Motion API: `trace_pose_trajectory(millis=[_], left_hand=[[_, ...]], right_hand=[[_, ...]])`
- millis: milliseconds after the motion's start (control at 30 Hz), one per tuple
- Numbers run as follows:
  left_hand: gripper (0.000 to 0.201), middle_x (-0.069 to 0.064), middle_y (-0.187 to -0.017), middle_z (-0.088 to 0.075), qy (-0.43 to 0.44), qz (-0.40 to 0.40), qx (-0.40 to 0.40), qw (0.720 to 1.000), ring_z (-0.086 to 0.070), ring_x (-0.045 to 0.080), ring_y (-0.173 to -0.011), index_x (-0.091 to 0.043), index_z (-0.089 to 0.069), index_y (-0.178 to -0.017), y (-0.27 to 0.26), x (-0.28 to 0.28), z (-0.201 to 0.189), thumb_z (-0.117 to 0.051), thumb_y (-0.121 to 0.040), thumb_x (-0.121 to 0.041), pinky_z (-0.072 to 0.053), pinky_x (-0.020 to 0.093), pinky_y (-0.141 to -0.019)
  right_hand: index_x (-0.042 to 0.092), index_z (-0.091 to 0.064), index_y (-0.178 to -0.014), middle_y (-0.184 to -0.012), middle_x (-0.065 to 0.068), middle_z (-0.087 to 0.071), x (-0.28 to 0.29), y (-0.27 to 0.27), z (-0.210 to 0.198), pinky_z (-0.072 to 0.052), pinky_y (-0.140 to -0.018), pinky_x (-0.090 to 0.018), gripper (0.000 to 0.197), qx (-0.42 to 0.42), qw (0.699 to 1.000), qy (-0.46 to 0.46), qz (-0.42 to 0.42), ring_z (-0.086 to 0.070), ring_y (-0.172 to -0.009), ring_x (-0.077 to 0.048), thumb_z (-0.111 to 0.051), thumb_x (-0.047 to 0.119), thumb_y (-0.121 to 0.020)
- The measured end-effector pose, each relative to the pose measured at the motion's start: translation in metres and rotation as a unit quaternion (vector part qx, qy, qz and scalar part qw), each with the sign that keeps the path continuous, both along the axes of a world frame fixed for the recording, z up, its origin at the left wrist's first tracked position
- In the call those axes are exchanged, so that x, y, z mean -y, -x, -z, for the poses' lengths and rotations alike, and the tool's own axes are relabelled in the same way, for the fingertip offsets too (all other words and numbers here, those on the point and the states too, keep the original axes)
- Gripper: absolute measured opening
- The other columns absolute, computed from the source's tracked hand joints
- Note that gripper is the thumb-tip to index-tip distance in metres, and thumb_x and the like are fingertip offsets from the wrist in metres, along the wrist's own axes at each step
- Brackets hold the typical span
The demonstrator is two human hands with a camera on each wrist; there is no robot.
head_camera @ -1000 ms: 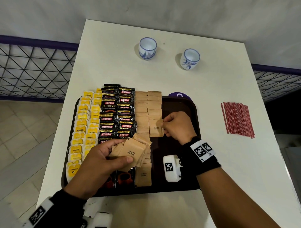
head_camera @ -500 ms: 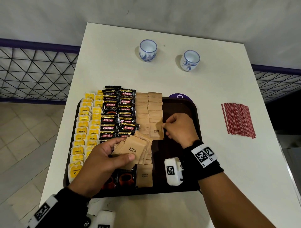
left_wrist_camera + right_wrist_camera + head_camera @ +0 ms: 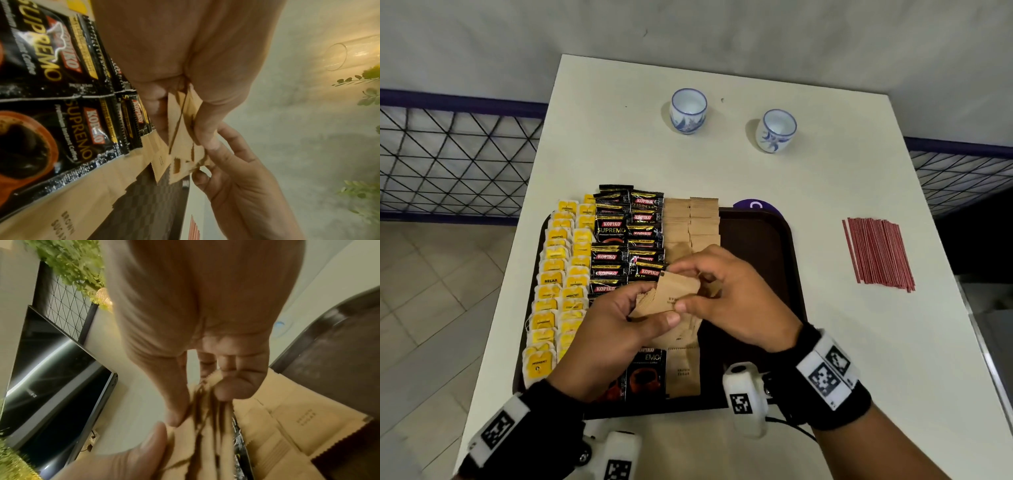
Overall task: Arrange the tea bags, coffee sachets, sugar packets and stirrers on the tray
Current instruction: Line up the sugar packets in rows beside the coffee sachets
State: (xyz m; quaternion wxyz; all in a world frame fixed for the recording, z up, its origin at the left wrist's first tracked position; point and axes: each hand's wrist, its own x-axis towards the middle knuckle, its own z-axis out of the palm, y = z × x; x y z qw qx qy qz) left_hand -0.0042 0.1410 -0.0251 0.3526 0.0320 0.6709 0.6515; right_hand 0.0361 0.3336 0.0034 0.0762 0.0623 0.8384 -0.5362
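Observation:
A dark brown tray (image 3: 760, 240) holds yellow tea bags (image 3: 558, 274) in rows at its left, black coffee sachets (image 3: 630, 236) beside them, and brown sugar packets (image 3: 691, 222) in two columns. My left hand (image 3: 619, 329) grips a fanned stack of sugar packets (image 3: 674, 294) above the tray's middle. My right hand (image 3: 726, 294) pinches the top packet of that stack (image 3: 185, 155) between thumb and fingers (image 3: 236, 386). Red stirrers (image 3: 876, 253) lie in a bundle on the table, right of the tray.
Two blue-and-white cups (image 3: 688, 109) (image 3: 777, 130) stand at the far side of the white table (image 3: 859, 342). A purple disc (image 3: 756, 205) peeks out behind the tray. A wire fence (image 3: 455, 164) runs along the left, with a tiled floor below.
My right hand left the laid-out sugar column and came back toward me to the stack in my left hand, where it now pinches a packet. The left hand has risen slightly.

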Motion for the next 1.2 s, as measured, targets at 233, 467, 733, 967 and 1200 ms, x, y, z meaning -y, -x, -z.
trace_pose_trajectory(millis=[233,467,733,967,1200], left_hand=[[0.037,0.001,-0.098,-0.079,0.015,-0.003,-0.008,1.0,-0.077,0.018,-0.085,-0.02,-0.073,-0.109,0.006,0.004,0.001,-0.078,-0.08,0.002,-0.059,0.023,-0.065],[0.041,0.001,-0.1,-0.078,0.029,-0.001,-0.01,1.0,-0.076,0.02,-0.086,-0.023,-0.074,-0.112,0.008,0.008,0.002,-0.079,-0.079,0.001,-0.062,0.032,-0.065],[0.036,-0.001,-0.098,-0.079,0.015,-0.075,-0.03,0.997,-0.076,0.012,-0.087,-0.021,-0.073,-0.11,0.008,0.003,0.003,-0.079,-0.08,0.0,-0.059,0.02,-0.066],[0.035,-0.001,-0.103,-0.079,0.008,-0.13,-0.044,0.991,-0.076,0.019,-0.095,-0.021,-0.072,-0.113,0.009,0.001,0.005,-0.077,-0.083,-0.003,-0.062,0.035,-0.078],[0.032,-0.005,-0.098,-0.078,-0.001,-0.159,-0.076,0.984,-0.075,0.012,-0.087,-0.026,-0.072,-0.107,0.009,-0.005,0.005,-0.077,-0.084,-0.004,-0.059,0.022,-0.068]], right_hand=[[0.034,-0.066,-0.125,-0.094,0.013,-0.049,0.006,0.006,0.002,-0.04,-0.078,-0.008,0.05,0.024,0.999,-0.029,-0.01,-0.053,-0.084,0.004,-0.072,0.004,-0.086],[0.024,-0.063,-0.089,-0.093,-0.001,-0.062,0.003,0.008,0.006,-0.06,-0.06,-0.052,0.018,0.064,0.995,0.04,0.058,-0.071,-0.075,-0.029,-0.069,0.006,-0.089],[0.009,-0.05,-0.083,-0.099,-0.013,-0.055,0.002,0.005,0.015,-0.062,-0.059,-0.04,0.019,0.15,0.942,0.213,0.212,-0.071,-0.086,-0.024,-0.065,0.006,-0.094],[0.015,-0.058,-0.087,-0.083,-0.005,-0.059,0.004,-0.007,0.026,-0.052,-0.054,-0.03,0.019,0.092,0.975,0.131,0.157,-0.058,-0.067,-0.017,-0.069,0.0,-0.088],[0.008,-0.065,-0.098,-0.089,-0.007,-0.051,0.02,-0.012,0.016,-0.063,-0.064,-0.038,0.022,0.139,0.964,0.197,0.113,-0.061,-0.07,-0.017,-0.067,-0.01,-0.086]])
